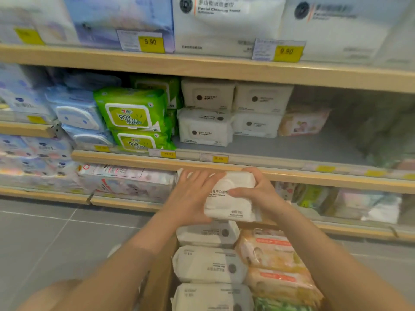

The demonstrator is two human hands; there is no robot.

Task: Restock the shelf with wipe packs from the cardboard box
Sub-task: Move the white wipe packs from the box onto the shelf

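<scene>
Pack in hand: we hold one white wipe pack [230, 198] between both hands, above the cardboard box [160, 272] and just below the front lip of the middle shelf [292, 151].
Left hand: our left hand [193, 194] lies flat against the pack's left end, fingers straight and spread, pressing rather than clutching.
Right hand: our right hand [258, 189] curls over the far right corner, thumb across the printed face, so the pack is pinched between thumb and fingers.
Handling: we judge it soft and squashy, moderately heavy with wet sheets, with a slick film wrapper; a grip on the two short ends looks safest, clear of the flip lid.
Orientation: lid face tips toward us; the long axis seems to run from the near right up to the far left, though blur makes the exact tilt uncertain.
Beyond the grip: matching white packs [205, 126] are stacked on the shelf above our hands; more lie in the box beneath.
</scene>
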